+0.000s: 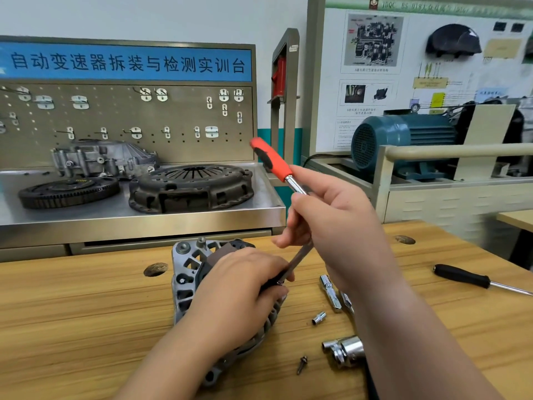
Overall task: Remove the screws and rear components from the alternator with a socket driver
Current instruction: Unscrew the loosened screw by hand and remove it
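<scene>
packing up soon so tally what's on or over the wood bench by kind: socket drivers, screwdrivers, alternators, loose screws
socket drivers: 1
screwdrivers: 1
alternators: 1
loose screws: 1
total: 4

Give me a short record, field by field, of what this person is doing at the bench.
Work piece: alternator, lying on the wooden bench
Tool: socket driver, red handle up, tilted
Right hand: grips the driver's shaft
Left hand: rests on the alternator, pinches the driver's lower end
Loose parts: screw, small socket, beside the alternator
Unused: black screwdriver, far right
</scene>
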`<action>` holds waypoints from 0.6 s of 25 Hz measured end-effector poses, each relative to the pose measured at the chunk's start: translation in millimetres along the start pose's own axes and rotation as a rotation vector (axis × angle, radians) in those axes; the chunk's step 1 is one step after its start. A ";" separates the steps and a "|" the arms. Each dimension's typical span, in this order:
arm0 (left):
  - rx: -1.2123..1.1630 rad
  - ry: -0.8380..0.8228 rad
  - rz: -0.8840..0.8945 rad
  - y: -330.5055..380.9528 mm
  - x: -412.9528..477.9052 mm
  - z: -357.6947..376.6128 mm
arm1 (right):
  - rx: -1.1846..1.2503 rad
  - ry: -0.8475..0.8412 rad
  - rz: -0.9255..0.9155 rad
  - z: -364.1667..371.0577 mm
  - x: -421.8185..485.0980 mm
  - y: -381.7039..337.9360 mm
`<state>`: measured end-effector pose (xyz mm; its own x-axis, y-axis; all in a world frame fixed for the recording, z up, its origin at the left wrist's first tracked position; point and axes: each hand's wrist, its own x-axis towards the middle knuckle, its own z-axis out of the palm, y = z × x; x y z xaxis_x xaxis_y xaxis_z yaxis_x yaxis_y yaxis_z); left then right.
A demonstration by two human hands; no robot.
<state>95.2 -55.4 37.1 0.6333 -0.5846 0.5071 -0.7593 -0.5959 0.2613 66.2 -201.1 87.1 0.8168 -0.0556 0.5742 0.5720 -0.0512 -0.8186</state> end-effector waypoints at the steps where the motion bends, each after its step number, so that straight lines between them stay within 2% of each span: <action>1: -0.009 -0.003 0.006 -1.1 -0.6 -0.2 | 0.014 -0.089 -0.011 -1.1 -0.5 0.8; 4: -0.010 -0.033 0.034 -2.5 -1.8 -1.4 | 0.144 -0.475 -0.021 -11.8 -0.8 -1.7; 7: -0.034 -0.030 0.037 -3.5 -1.7 -1.7 | 0.205 -0.588 0.007 -18.2 -0.9 -3.4; 10: -0.078 -0.032 0.038 -4.2 -1.9 -3.2 | 0.157 -0.591 -0.006 -18.9 -0.9 -4.6; 12: -0.080 -0.028 0.037 -2.7 -1.4 -3.0 | 0.145 -0.528 0.014 -14.7 -2.1 -7.6; 13: -0.073 -0.020 0.035 -1.8 -1.0 -2.5 | 0.132 -0.431 0.031 -9.7 -3.2 -8.2; 15: -0.052 0.000 0.018 -1.1 0.5 -0.8 | 0.083 -0.130 0.060 1.8 -5.1 -6.2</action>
<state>96.2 -54.6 37.7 0.6197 -0.5946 0.5122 -0.7771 -0.5563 0.2944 58.6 -198.7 89.2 0.8493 0.0734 0.5227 0.5219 0.0312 -0.8524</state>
